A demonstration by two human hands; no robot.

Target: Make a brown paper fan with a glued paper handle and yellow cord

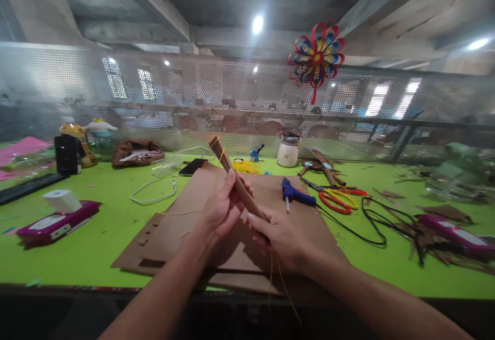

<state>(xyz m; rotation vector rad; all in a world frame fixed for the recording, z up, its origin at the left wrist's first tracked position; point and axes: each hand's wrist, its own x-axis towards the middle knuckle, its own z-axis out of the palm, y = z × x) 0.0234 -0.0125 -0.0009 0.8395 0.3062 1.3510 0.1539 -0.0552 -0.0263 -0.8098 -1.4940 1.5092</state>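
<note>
Holding the stick [250, 200] mid-length in your left hand [227, 205] — lower in your right hand [276, 232] — press evenly, leaving the hanging thread [289, 298] unsnagged.

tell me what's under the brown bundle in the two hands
Below the bundle lies brown cardboard, on the green table. The left hand and right hand hide part of it; anything beneath them can't be seen.

Bundle [248, 200] over cardboard [181, 242] — glue gun [298, 195] right

It looks like a craft workshop, with a glue gun [297, 194], scissors [323, 188], cardboard [303, 221] and concrete beams [150, 0].
</note>
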